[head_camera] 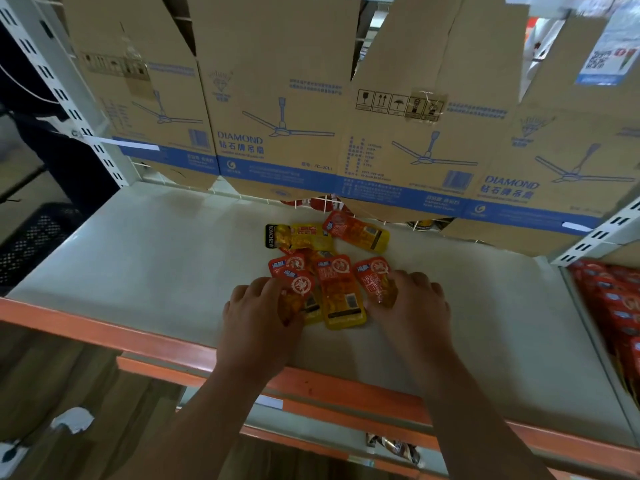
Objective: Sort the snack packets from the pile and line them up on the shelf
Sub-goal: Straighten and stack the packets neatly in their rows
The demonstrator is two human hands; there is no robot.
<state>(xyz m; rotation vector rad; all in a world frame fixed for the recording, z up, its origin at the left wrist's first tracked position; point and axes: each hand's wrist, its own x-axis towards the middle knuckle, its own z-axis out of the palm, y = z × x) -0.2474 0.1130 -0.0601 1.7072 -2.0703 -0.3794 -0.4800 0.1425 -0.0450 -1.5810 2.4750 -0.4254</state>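
Snack packets (332, 268) lie in a loose, overlapping pile at mid-shelf, near the front edge of the smooth, pale shelf (138, 258), within reach of both hands. The left hand (256, 313) pinches a red-topped packet (298, 292) between curled fingers and thumb. The right hand (415, 303) likewise pinches the rightmost packet (375, 280), presumably to separate the flat, glossy film pouches.
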